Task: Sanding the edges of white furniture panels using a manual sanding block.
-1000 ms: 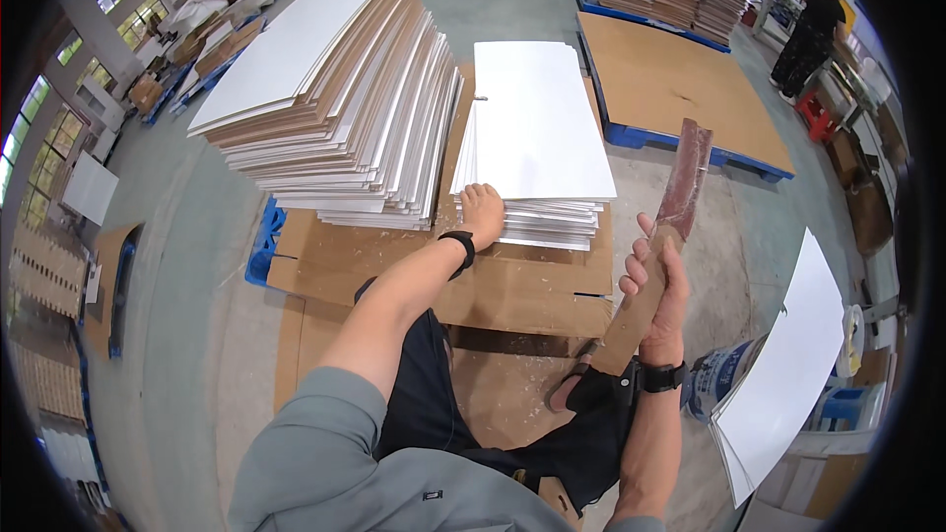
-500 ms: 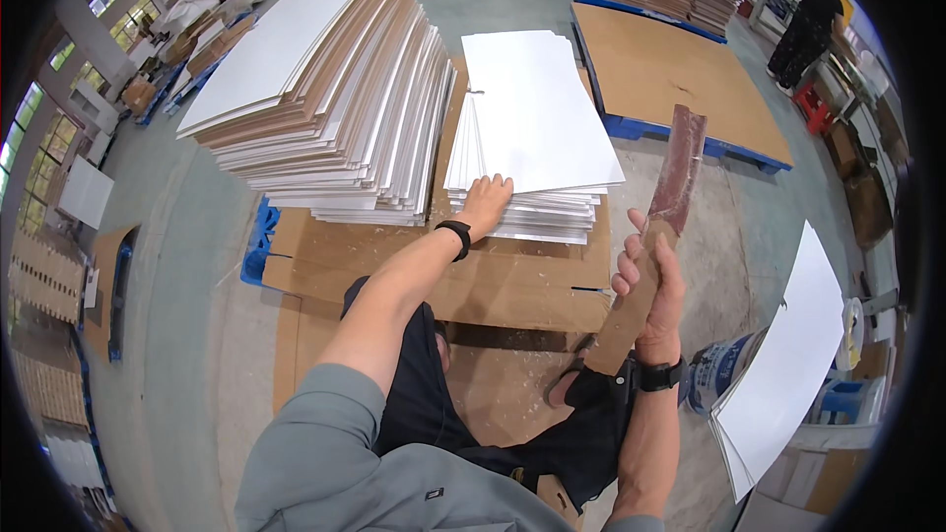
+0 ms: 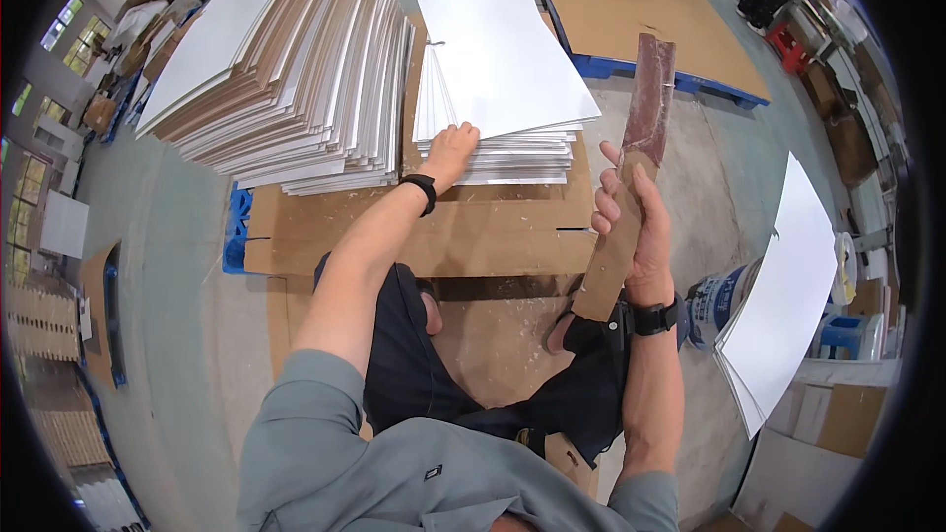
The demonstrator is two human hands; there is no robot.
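Two hands in view. R hand (image 3: 631, 227): grip closed round a long brown board strip (image 3: 631, 177), held upright and tilted slightly right, reddish upper end above the fingers, lower end down by the wrist. Strip is in the air, clear of the stacks, over the cardboard-covered pallet (image 3: 493, 236). L hand (image 3: 451, 150): grip flat and loose, fingers spread on the near-left corner of the small stack of white sheets (image 3: 503, 79), holding nothing. Vs 0.5 s ago: L hand in the same spot on the corner; R hand and strip at the same tilt; head closer, stacks appear larger. Tall stack of white-faced boards (image 3: 286, 69) just left of the small stack. White sheets (image 3: 788, 276) lean at far right beside a bucket (image 3: 714, 300).
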